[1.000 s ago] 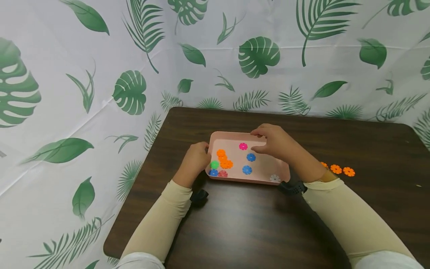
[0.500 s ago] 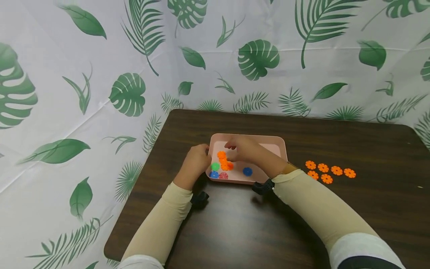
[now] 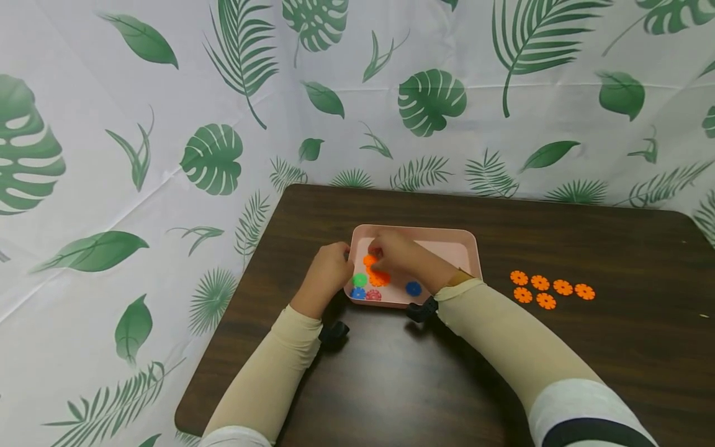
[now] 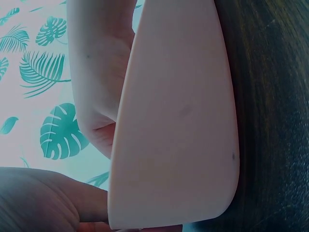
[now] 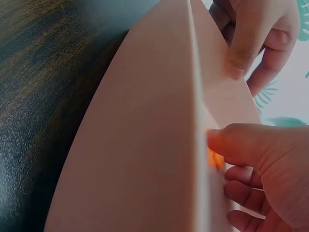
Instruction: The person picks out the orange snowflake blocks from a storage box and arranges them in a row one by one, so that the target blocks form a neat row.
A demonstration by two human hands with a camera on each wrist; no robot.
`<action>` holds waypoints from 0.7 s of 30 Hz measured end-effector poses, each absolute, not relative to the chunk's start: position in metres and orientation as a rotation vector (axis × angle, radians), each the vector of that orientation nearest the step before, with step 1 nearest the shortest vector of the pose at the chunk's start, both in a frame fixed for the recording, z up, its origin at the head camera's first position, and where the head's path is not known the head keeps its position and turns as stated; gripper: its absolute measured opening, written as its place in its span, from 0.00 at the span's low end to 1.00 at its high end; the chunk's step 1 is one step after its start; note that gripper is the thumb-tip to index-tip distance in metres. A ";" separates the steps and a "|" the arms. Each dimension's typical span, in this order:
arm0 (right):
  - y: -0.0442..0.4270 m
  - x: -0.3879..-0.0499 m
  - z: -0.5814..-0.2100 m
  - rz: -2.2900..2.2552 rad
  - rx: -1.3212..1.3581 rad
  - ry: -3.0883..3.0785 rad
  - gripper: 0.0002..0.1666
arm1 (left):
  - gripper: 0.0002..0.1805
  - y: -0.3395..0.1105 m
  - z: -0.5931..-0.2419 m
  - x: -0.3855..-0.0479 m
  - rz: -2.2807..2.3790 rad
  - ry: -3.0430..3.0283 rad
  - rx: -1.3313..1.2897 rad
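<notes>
A shallow pink tray [image 3: 458, 249] lies on the table, its outer wall [image 4: 174, 111] large in the left wrist view. The left hand [image 3: 325, 276] grips its left end, thumb [image 5: 241, 58] over the rim. Inside, the right hand [image 3: 403, 256] is over the orange flower-shaped discs [image 3: 379, 279], thumb and index finger apart around them. In the right wrist view, the right hand's thumb [image 5: 236, 140] touches an orange disc [image 5: 216, 158], other fingers loosely bent. Beside them are a green disc [image 3: 360, 280], blue discs [image 3: 413, 288] and a pinkish-red disc [image 3: 373, 295].
Several orange discs [image 3: 563, 287] lie in two rows on the dark wooden table [image 3: 625, 347], right of the tray. A white cloth with green leaves [image 3: 357, 124] hangs behind and to the left. Black wrist straps show below both hands.
The right hand has moved left across the tray to the orange discs, uncovering the rows on the table. The left hand has kept its grip on the tray's left end.
</notes>
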State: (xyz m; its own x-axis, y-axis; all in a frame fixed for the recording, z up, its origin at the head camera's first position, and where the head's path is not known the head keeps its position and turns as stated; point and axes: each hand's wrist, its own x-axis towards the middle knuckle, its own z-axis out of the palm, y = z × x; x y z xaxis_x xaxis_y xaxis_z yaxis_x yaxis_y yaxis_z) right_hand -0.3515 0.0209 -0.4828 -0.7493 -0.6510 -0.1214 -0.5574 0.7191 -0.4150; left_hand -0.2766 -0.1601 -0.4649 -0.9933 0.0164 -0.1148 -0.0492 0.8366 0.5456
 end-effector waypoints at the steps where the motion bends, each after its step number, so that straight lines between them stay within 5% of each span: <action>1: 0.020 -0.351 -0.483 -0.519 -0.937 2.667 0.11 | 0.19 -0.160 -0.465 -0.277 0.868 2.899 -0.027; 21: 0.005 -0.347 -0.479 -0.452 -0.870 2.666 0.16 | 0.18 -0.163 -0.467 -0.276 0.881 2.901 -0.017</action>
State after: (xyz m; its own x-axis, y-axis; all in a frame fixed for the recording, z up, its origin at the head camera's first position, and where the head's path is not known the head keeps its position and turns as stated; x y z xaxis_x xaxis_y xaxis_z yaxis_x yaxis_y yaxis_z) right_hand -0.3469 0.0051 -0.4793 -0.7715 -0.6093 -0.1831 -0.5149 0.7670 -0.3830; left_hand -0.2763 -0.1630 -0.4674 -0.9939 0.0211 -0.1080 -0.0425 0.8318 0.5535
